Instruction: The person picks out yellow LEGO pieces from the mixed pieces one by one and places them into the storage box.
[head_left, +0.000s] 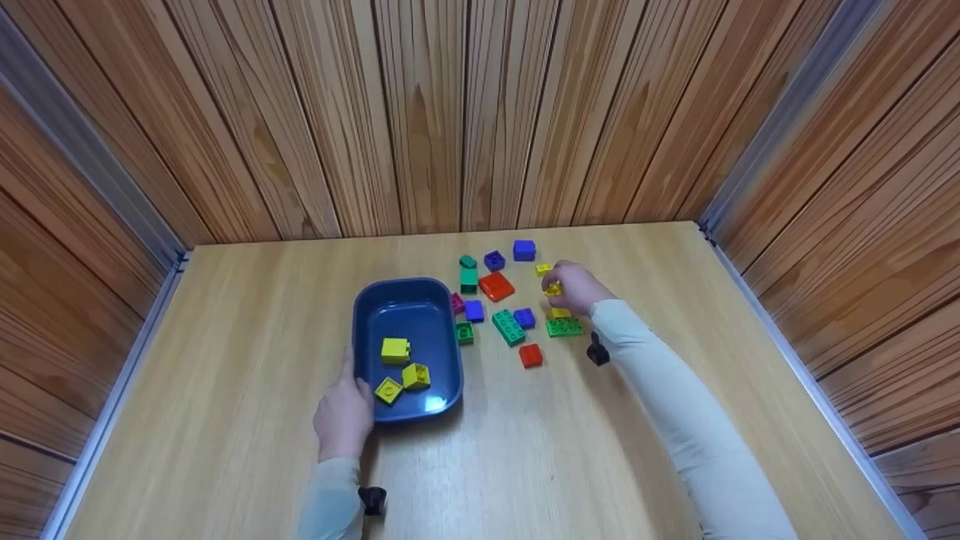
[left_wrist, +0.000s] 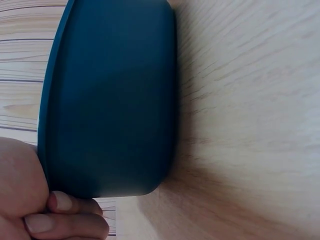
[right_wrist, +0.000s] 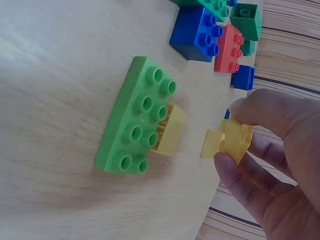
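Note:
A dark blue tray point(head_left: 409, 289) stands on the table with three yellow bricks point(head_left: 395, 350) inside. My left hand point(head_left: 343, 420) holds the tray's left rim, its index finger lying along the outer side; two bent fingers point(left_wrist: 70, 225) show beside the wall in the left wrist view. At the right of the scattered bricks, my right hand point(head_left: 579, 289) pinches a yellow brick point(right_wrist: 236, 142) between thumb and fingertips. Another yellow brick point(head_left: 544, 269) lies just beyond this hand. Close by on the near side are a yellow brick point(right_wrist: 169, 131) and a flat green brick point(right_wrist: 135, 117).
Between the tray and my right hand lie a red brick point(head_left: 531, 355), a long green brick point(head_left: 508, 328), a large red piece point(head_left: 496, 286) and several blue and green bricks. A blue brick point(head_left: 524, 250) lies farther back. Wood-panelled walls point(head_left: 435, 112) enclose the table point(head_left: 247, 360).

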